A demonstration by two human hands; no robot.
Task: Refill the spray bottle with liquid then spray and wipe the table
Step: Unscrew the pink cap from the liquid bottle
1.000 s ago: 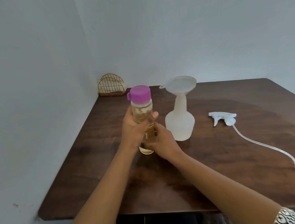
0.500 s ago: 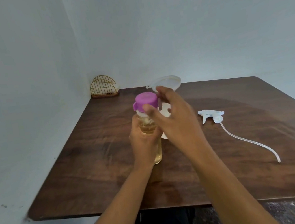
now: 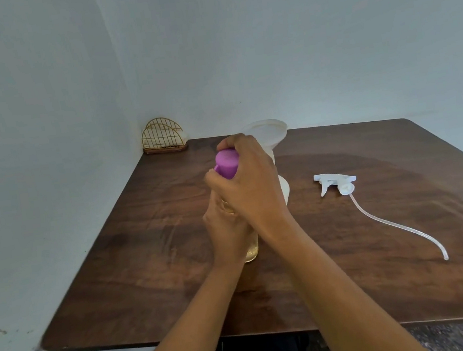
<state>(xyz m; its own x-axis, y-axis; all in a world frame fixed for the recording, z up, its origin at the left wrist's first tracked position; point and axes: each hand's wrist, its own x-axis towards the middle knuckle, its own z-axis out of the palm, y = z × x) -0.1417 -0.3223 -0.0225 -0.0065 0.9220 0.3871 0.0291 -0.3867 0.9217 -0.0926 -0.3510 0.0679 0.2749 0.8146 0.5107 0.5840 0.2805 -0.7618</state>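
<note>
Refill bottle [image 3: 251, 251], amber liquid, upright mid-table: left hand [image 3: 226, 229] wrapped around its body, right hand [image 3: 251, 186] closed over purple cap [image 3: 226, 164]. Spray bottle [image 3: 285, 193] with funnel [image 3: 270, 131] just behind. Detached trigger head [image 3: 335, 183] lies well right.

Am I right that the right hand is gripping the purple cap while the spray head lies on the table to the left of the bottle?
Not quite: the head view shows the spray head lying to the right of the bottle. The right hand does grip the purple cap.
</note>
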